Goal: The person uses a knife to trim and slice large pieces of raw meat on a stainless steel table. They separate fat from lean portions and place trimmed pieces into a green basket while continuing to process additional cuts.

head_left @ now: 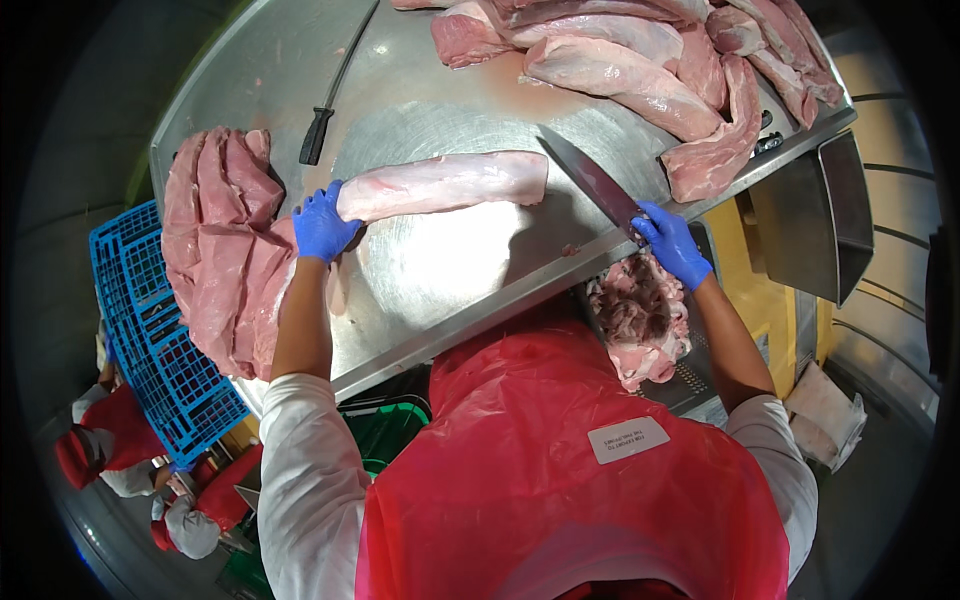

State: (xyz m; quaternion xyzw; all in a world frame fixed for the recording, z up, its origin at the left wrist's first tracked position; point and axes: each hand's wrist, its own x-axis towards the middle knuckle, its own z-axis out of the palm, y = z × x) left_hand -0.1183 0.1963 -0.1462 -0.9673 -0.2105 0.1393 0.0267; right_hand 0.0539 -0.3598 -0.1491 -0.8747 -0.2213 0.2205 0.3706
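A long pale pork loin (445,184) lies across the metal table in front of me. My left hand (325,224), in a blue glove, rests on the loin's left end, its fingers partly spread over the meat. In my blue-gloved right hand (672,242) is a large butcher's knife (592,178), gripped by its handle near the table's front edge. Its broad blade points up and left, with the tip just beyond the loin's right end, apart from the meat. Beyond my left hand lies a sharpening steel (318,130) with a black handle.
Cut pork pieces (222,245) are heaped at the left, more loins (620,80) at the far right. Trimmings (640,315) fill a container below the metal table's (480,295) front edge. A blue plastic crate (165,320) and other people (110,440) are at left. A metal bin (805,220) hangs at right.
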